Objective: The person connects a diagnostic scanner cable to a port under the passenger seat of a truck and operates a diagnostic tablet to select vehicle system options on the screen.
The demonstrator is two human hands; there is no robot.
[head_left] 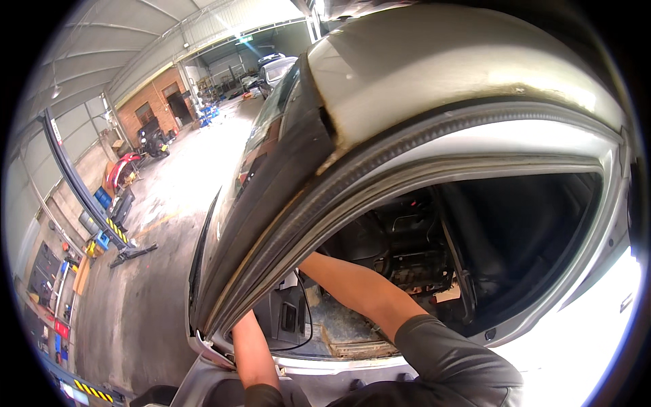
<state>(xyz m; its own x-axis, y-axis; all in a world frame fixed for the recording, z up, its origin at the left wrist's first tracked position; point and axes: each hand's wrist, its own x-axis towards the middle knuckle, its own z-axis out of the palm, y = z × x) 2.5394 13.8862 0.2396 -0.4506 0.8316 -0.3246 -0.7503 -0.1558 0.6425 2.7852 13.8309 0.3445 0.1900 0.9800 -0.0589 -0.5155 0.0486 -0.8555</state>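
Both my arms reach into the front of a silver car (461,61) through its side opening. Low in the picture, my left forearm (254,349) goes up behind the dark front pillar (271,203). My right forearm (352,285) stretches leftward across the cabin and passes behind the same pillar. That pillar and the frame hide both hands, so what they touch cannot be seen. Between my arms is a dark plastic panel (288,317) with a recess. A thin black cable (311,319) curves down beside it. Bare, dirty floor (339,322) shows inside the car.
A dark window pane (522,237) fills the right of the opening. Inside is a black seat-like part (407,227). On the left stand a lift post (81,180) with striped markings and a tool rack (51,271). Another vehicle (277,70) stands farther off.
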